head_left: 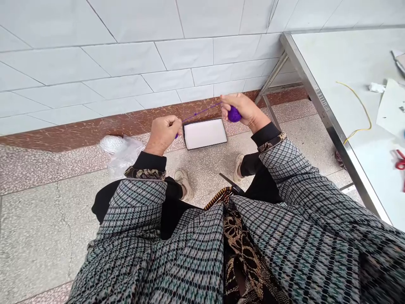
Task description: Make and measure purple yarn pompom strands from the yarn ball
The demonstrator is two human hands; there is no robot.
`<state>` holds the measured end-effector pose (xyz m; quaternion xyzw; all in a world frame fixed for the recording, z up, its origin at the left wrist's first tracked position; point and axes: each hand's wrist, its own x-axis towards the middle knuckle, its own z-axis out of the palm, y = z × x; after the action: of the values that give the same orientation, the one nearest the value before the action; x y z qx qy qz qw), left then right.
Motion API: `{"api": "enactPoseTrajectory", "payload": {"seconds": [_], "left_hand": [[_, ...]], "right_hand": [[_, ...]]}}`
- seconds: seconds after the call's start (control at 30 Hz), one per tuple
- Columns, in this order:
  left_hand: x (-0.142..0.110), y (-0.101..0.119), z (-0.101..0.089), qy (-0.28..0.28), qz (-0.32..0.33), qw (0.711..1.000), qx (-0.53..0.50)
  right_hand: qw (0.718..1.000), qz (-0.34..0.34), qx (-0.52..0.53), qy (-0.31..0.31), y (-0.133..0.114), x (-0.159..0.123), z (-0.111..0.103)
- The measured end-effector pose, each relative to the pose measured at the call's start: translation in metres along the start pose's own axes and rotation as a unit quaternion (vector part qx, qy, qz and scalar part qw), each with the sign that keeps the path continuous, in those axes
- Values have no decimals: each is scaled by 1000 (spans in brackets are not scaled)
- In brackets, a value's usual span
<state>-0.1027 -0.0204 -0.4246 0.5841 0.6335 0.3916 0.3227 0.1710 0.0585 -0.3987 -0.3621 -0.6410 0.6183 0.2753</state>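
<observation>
Head: yarn ball (234, 114) in right hand (244, 112)

"What do we have at twelve o'clock?"

"We have a purple yarn ball (234, 114), soft, fuzzless and matt, and just below it a shallow box (205, 133) with a dark rim and a smooth, matt white paper-like base."

"And farther out?"

"We see smooth white ceramic wall tiles (136, 63) with a faint sheen, above a polished brown marbled skirting (95, 131)."

"At two o'clock?"

"We find a shiny stainless steel table edge (329, 114)."

"At ten?"

"We see a crumpled, glossy clear plastic bag (125, 158)."

"And nearest us?"

"At eight o'clock we see a speckled, slightly rough terrazzo floor (47, 228); at four, matt woven checked cloth sleeves (294, 177)."
</observation>
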Motion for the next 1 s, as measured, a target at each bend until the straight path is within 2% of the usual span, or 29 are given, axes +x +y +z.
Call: {"api": "enactPoseTrajectory", "payload": {"seconds": [0.07, 0.13, 0.27, 0.37, 0.43, 0.5, 0.53, 0.63, 0.7, 0.77, 0.87, 1.0], "left_hand": [[1, -5, 2, 27, 3, 996, -91], [3, -10, 3, 44, -7, 980, -194], [3, -8, 4, 28, -21, 949, -314], [2, -1, 5, 55, -40, 920, -386], [2, 5, 6, 78, -62, 890, -445], [2, 8, 8, 90, -82, 864, -489], [2, 9, 10, 86, -87, 860, -496], [1, 11, 15, 73, -77, 875, -472], [0, 12, 18, 61, -62, 894, -439], [-2, 13, 20, 45, -46, 905, -421], [-4, 17, 22, 17, -26, 895, -445], [-7, 23, 23, -14, -47, 892, -450]], "right_hand": [[999, 11, 28, 32, 1, 1, -5], [999, 31, 3, 31, 2, 0, -8], [999, 26, -22, -36, 2, -4, -4], [997, 29, -18, -75, 1, -4, 3], [996, 62, -23, -55, 3, 0, 8], [996, 89, -7, -1, 7, 5, 12], [995, 91, 10, 32, 10, 8, 13], [989, 71, 62, 111, 20, 17, 15], [987, 70, 69, 130, 24, 22, 18], [990, 65, 41, 118, 27, 25, 24], [997, 9, -24, 79, 28, 28, 40], [996, -55, -50, 46, 27, 30, 60]]}}
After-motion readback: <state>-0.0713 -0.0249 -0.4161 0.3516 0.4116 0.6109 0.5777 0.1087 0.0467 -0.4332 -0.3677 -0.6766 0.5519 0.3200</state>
